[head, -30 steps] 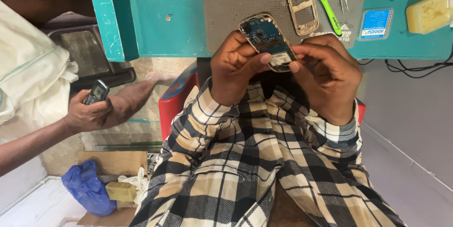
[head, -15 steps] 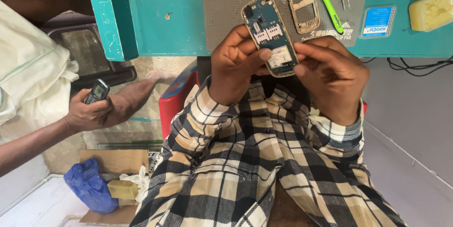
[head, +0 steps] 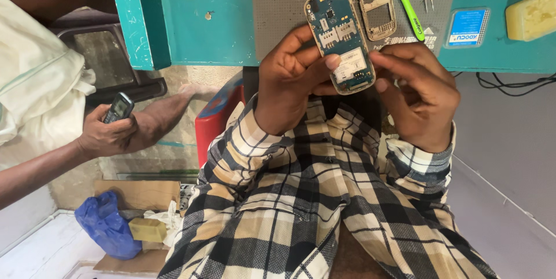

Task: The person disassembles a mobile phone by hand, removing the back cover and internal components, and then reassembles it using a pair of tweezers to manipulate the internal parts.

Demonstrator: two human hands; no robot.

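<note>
Circuit board (head: 341,38) upright, pinched between left hand (head: 292,85), right hand (head: 420,96).

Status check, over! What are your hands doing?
Left hand and right hand both grip blue phone board. Board upright above lap. Nothing blocking, over.

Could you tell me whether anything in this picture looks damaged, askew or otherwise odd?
The phone held by the left hand and right hand has no cover: its blue circuit board is bare. An empty phone frame lies apart on the grey mat. Nothing looks spilled or broken.
</note>
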